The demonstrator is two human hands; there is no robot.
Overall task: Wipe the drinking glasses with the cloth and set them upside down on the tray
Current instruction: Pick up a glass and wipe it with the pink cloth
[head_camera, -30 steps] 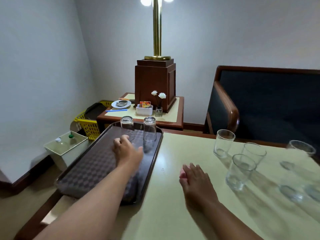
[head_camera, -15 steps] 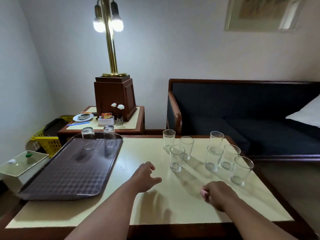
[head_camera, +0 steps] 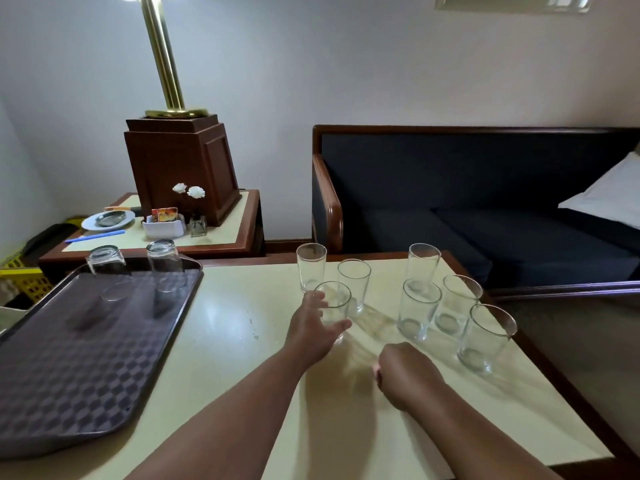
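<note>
My left hand (head_camera: 311, 329) wraps around the nearest upright drinking glass (head_camera: 335, 304) on the cream table (head_camera: 242, 341), thumb in front and fingers behind. My right hand (head_camera: 405, 374) rests on the table as a fist just right of it, with a bit of pink cloth (head_camera: 375, 369) showing at its left edge. Several more empty glasses stand upright behind and to the right, such as one (head_camera: 311, 268) at the back and one (head_camera: 486, 337) nearest the right edge. Two glasses (head_camera: 105, 268) (head_camera: 166, 265) stand upside down at the far end of the dark checked tray (head_camera: 86, 358) on the left.
A wooden side table (head_camera: 221, 237) behind the tray holds a lamp base (head_camera: 183, 168), a small flower vase (head_camera: 198, 225), a plate and a pen. A dark sofa (head_camera: 485, 209) stands beyond the table's far right edge. A yellow basket (head_camera: 24, 282) sits low on the left.
My left hand left the tray, crossed the table to the right and closed around the nearest glass. My right hand curled into a fist on the cloth. The view swung right.
</note>
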